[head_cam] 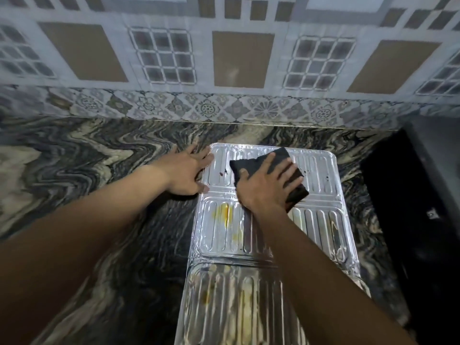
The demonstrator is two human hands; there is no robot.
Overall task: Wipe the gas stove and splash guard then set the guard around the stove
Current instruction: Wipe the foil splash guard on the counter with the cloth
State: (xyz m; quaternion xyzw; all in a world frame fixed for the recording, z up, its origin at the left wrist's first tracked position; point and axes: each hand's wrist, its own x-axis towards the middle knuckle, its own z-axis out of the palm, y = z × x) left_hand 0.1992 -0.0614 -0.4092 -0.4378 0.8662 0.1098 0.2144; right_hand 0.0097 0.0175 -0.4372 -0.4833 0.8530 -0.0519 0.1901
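Observation:
The silver foil splash guard (pixel 321 230) lies flat and unfolded on the marbled countertop (pixel 82 155), its ribbed panels running from the wall toward me. Yellow stains mark its middle and near panels, and dark specks dot the far one. My right hand (pixel 263 188) presses a black cloth (pixel 278 160) flat on the far panel, fingers spread. My left hand (pixel 185 171) rests with straight fingers on the guard's far left edge and the counter beside it. The black gas stove (pixel 418 220) sits at the right edge, mostly in shadow.
A patterned tiled wall (pixel 224 58) rises just behind the counter. Bare marbled countertop stretches to the left of the guard. The dark stove stands close to the guard's right side.

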